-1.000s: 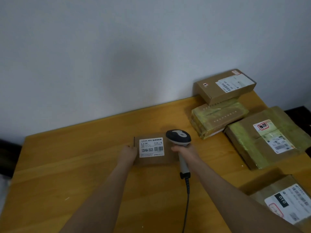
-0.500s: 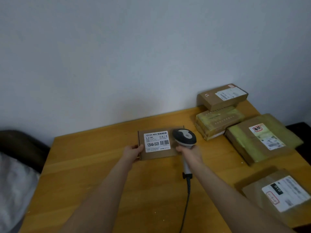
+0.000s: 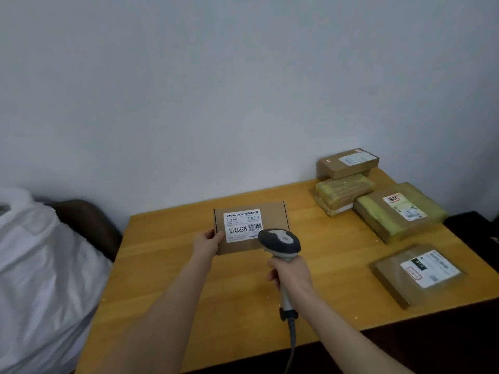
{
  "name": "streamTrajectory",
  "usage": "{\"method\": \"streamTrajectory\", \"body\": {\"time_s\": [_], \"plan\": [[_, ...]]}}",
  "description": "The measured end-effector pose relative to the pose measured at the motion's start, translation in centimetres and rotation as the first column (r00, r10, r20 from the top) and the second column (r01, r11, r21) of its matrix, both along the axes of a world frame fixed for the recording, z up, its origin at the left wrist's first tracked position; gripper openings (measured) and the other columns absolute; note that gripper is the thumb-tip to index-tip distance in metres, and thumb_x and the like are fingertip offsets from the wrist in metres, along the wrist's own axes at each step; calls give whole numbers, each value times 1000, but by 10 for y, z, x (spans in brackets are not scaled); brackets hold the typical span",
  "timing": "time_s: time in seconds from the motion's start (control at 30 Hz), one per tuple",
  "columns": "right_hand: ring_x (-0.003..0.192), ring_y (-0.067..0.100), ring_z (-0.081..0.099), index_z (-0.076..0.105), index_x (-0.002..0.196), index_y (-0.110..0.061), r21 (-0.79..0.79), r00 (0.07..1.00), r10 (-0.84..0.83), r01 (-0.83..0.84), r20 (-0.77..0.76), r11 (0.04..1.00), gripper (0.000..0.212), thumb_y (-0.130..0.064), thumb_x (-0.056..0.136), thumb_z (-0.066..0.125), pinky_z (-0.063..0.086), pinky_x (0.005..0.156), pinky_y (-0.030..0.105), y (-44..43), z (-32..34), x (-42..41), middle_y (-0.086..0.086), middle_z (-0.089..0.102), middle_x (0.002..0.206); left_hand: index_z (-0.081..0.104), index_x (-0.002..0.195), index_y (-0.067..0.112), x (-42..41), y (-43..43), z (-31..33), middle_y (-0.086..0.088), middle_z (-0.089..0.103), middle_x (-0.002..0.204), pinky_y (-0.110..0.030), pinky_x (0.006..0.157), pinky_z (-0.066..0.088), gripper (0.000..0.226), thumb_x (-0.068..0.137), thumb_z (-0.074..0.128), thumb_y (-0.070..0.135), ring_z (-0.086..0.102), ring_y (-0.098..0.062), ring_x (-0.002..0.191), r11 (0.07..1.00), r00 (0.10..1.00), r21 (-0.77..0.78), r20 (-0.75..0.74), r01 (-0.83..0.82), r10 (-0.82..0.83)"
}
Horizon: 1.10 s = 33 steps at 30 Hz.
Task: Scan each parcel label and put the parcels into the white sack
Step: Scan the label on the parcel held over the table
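Left grip (image 3: 206,242): clamped on the left edge of the box (image 3: 274,218), thumb on the front face and the other fingers hidden behind. The box is brown card, held tilted with its white label (image 3: 243,225) facing the camera; label reads 12V4A-5525, barcode at its right end. Whether the box's lower edge touches the bench (image 3: 162,265) cannot be told. Right grip (image 3: 291,273): just right of and nearer than the left, fingers curled round the handle of the scanner (image 3: 279,240). The scanner's grey head lies over the box's lower right corner, and its cable (image 3: 291,336) hangs from the handle base below the grip. Right of the right grip, near the bench's front edge: flat parcel (image 3: 421,273), white label up. Beyond it, further right: big parcel (image 3: 399,211) with yellow tape. Just left of that: taped parcel (image 3: 344,191), carrying the top parcel (image 3: 348,163), by the wall (image 3: 243,90). Well left of the left grip, off the bench's left end: the white sack (image 3: 40,265), a dark shape (image 3: 89,225) behind it.
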State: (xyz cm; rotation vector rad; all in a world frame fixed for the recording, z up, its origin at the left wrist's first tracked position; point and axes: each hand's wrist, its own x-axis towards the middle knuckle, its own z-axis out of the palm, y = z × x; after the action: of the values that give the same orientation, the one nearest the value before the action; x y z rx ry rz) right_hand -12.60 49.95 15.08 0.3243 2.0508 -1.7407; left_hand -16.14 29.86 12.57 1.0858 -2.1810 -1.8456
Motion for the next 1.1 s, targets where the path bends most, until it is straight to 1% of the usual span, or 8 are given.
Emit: {"method": "streamTrajectory", "body": {"time_s": [0.2, 0.37, 0.57, 0.63, 0.8, 0.87, 0.97, 1.1], "plan": [[47, 20, 49, 60, 58, -6, -30, 1000, 15, -14, 9, 999, 21, -4, 79, 61, 42, 55, 31, -36, 15, 22, 7, 61, 50, 54, 129, 0, 30, -35, 15, -8, 60, 123, -33, 79, 44, 37, 95, 57, 14, 54, -24, 100, 999, 999, -18, -35, -34, 34], [50, 23, 49, 60, 59, -6, -29, 998, 57, -58, -9, 998, 18, -4, 77, 62, 42, 57, 33, -84, 25, 27, 9, 60, 53, 56, 126, -1, 45, -85, 26, -13, 62, 122, -28, 64, 44, 35, 94, 56, 14, 54, -21, 93, 997, 996, -21, -63, -71, 69], [47, 17, 51, 64, 79, -3, -129, 993, 75, -86, -92, 988, 6, -2, 84, 62, 43, 51, 29, -184, 51, 19, 11, 64, 59, 58, 125, 0, 61, -175, 57, -8, 66, 108, -37, 79, 53, 37, 94, 59, 19, 59, -22, 93, 993, 987, -31, -122, -110, 105], [46, 16, 51, 64, 83, -2, -154, 989, 74, -93, -127, 984, 3, -3, 85, 63, 44, 50, 27, -223, 66, 14, 12, 64, 61, 58, 124, 1, 68, -210, 76, -5, 65, 96, -36, 78, 54, 36, 93, 60, 21, 61, -20, 89, 991, 978, -38, -173, -127, 118], [49, 17, 53, 63, 79, -3, -205, 971, 142, -181, -192, 962, 7, -5, 85, 64, 46, 53, 28, -329, 104, 13, 11, 65, 62, 59, 123, 0, 91, -303, 126, -6, 69, 99, -35, 75, 59, 47, 88, 68, 29, 68, -17, 83, 975, 936, -13, -282, -221, 209], [49, 17, 53, 63, 78, -4, -216, 960, 181, -227, -215, 950, 7, -5, 85, 64, 47, 54, 28, -371, 116, 15, 13, 66, 63, 58, 120, 0, 101, -340, 145, -6, 67, 94, -30, 69, 58, 43, 88, 68, 27, 65, -15, 77, 953, 904, -8, -319, -303, 285], [50, 17, 54, 64, 81, -4, -246, 947, 245, -293, -208, 924, 5, -7, 85, 64, 46, 53, 28, -428, 130, 16, 15, 67, 69, 50, 133, 5, 117, -395, 167, -7, 65, 101, -30, 69, 57, 54, 87, 68, 27, 66, -20, 86, 895, 842, -44, -364, -443, 399], [51, 18, 55, 65, 80, -2, -292, 925, 337, -376, -176, 879, 5, -6, 83, 64, 49, 56, 29, -489, 130, 15, 11, 66, 61, 41, 140, 22, 144, -462, 179, -5, 68, 112, -44, 87, 54, 71, 78, 69, 43, 67, -23, 96, 748, 783, -276, -385, -603, 489]]}}
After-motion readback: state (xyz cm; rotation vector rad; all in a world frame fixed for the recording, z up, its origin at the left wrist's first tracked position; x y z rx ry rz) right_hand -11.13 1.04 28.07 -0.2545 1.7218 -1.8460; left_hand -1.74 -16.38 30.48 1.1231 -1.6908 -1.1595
